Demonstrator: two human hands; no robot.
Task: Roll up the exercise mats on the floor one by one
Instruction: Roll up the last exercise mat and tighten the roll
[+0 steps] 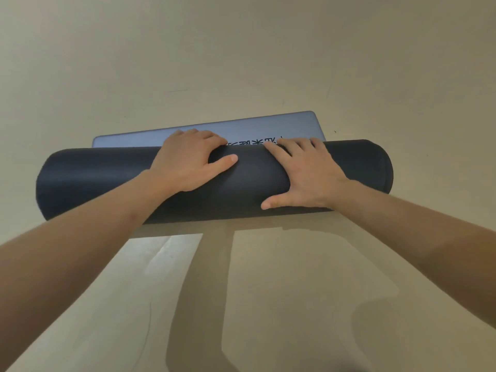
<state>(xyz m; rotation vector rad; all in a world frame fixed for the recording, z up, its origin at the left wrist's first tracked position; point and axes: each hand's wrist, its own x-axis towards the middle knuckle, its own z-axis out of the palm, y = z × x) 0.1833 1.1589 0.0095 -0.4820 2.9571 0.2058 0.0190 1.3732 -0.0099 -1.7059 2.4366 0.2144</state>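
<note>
both hands (241, 167) spread flat on dark mat roll (107, 181), short flat end (241, 128) ahead

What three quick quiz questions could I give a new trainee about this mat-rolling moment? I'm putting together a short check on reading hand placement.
1. True or false: both hands press on top of the rolled part of the mat.
2. How much of the mat is not yet rolled? A) most of it B) a short flat strip beyond the roll C) none
3. Fill in: the dark printed characters lie on the flat strip, between the ____.

Key:
1. True: the left hand and the right hand rest palms down on the roll.
2. B
3. hands
</note>
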